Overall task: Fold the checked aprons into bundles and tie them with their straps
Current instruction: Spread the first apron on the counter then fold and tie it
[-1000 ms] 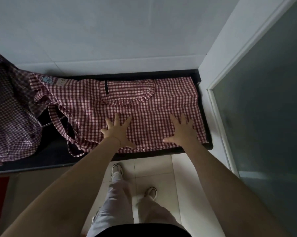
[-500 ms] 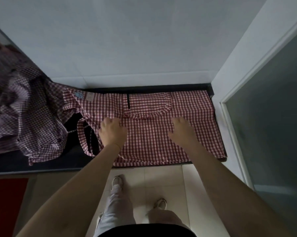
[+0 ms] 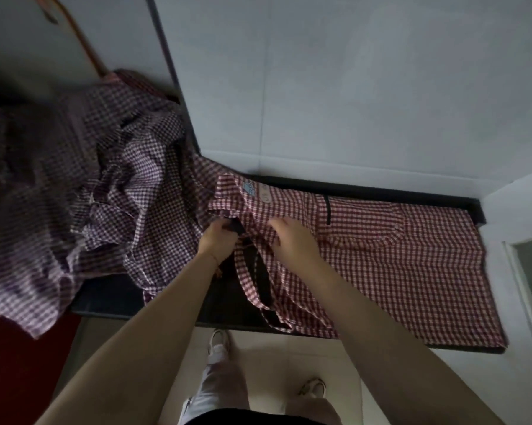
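Note:
A red-and-white checked apron (image 3: 405, 265) lies spread flat on the black counter (image 3: 114, 296), its pocket facing up and its bib end pointing left. Its straps (image 3: 254, 282) loop loosely over the counter's front edge. My left hand (image 3: 217, 240) grips the apron's bib edge where a strap starts, fingers curled round the cloth. My right hand (image 3: 292, 240) is just to the right of it, fingers bent down and pinching the fabric near the pocket's left side.
A crumpled pile of other checked aprons (image 3: 105, 194) covers the counter's left part and hangs over its front. A white wall stands behind, a door frame (image 3: 513, 259) at the right. Below are the tiled floor, my legs and shoes (image 3: 218, 342).
Both hands moved left from pressing flat on the apron's middle to its bib end, and their fingers have closed on the cloth. The camera swung left, showing more of the pile.

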